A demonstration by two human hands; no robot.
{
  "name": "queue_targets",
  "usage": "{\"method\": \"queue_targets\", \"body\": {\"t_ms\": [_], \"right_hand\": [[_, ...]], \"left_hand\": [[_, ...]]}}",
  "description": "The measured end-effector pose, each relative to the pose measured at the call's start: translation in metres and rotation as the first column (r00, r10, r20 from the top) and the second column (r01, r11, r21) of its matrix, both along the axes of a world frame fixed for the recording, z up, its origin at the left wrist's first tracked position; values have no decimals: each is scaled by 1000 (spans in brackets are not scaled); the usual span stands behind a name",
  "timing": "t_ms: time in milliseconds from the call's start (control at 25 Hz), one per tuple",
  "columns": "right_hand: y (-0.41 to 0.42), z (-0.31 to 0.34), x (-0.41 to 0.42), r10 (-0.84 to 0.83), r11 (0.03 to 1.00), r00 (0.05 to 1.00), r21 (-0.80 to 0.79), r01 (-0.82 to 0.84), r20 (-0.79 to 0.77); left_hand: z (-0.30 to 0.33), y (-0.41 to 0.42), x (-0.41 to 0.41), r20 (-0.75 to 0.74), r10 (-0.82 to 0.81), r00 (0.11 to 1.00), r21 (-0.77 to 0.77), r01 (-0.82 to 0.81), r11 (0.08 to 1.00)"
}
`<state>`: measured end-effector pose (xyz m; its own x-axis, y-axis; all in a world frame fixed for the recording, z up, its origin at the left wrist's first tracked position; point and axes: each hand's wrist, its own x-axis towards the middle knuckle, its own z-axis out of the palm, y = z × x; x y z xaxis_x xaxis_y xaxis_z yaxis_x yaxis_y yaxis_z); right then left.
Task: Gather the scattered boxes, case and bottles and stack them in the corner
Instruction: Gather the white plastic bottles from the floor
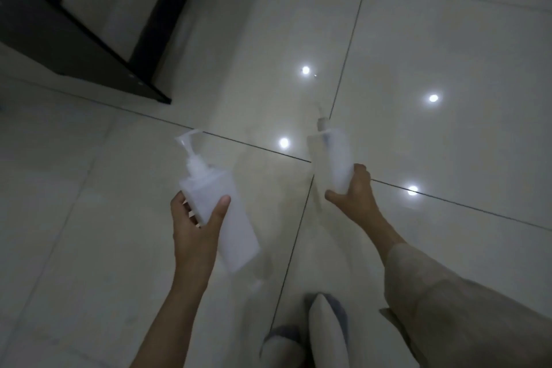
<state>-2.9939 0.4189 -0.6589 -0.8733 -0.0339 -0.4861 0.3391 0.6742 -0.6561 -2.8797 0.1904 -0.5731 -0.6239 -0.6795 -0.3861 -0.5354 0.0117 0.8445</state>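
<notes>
I hold two white pump bottles above a glossy tiled floor. My left hand (pixel 194 219) grips the larger bottle (pixel 218 206) around its middle, pump nozzle pointing up and left. My right hand (pixel 354 191) is wrapped around the lower end of the second bottle (pixel 331 158), whose pump points away from me. Both bottles are blurred by motion. No boxes or case are in view.
A dark piece of furniture (pixel 74 39) with a black frame stands at the upper left, its corner near the middle of the floor (pixel 448 39). Ceiling lights reflect in the tiles. My slippered feet (pixel 325 331) show at the bottom edge.
</notes>
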Motion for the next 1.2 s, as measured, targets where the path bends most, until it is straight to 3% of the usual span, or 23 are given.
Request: {"method": "queue_targets", "body": {"t_ms": [160, 320, 640, 760, 960, 1200], "right_hand": [[-53, 126, 30, 55, 971, 998, -236, -46, 35], [-98, 267, 54, 239, 920, 970, -330, -212, 43], [-220, 501, 83, 599, 688, 793, -436, -580, -110], [-285, 554, 104, 662, 610, 731, -447, -654, -166], [-399, 603, 171, 803, 380, 548, -506, -774, -234], [-538, 630, 282, 884, 142, 396, -667, -732, -247]], "left_hand": [[109, -9, 29, -18, 106, 994, 24, -106, 994], [240, -42, 71, -55, 270, 961, -4, -271, 963], [449, -140, 172, -200, 617, 761, -80, -641, 764], [494, -175, 219, -256, 706, 661, -92, -743, 662], [537, -236, 313, -286, 817, 501, -118, -864, 489], [561, -322, 431, -253, 914, 316, -90, -949, 303]]}}
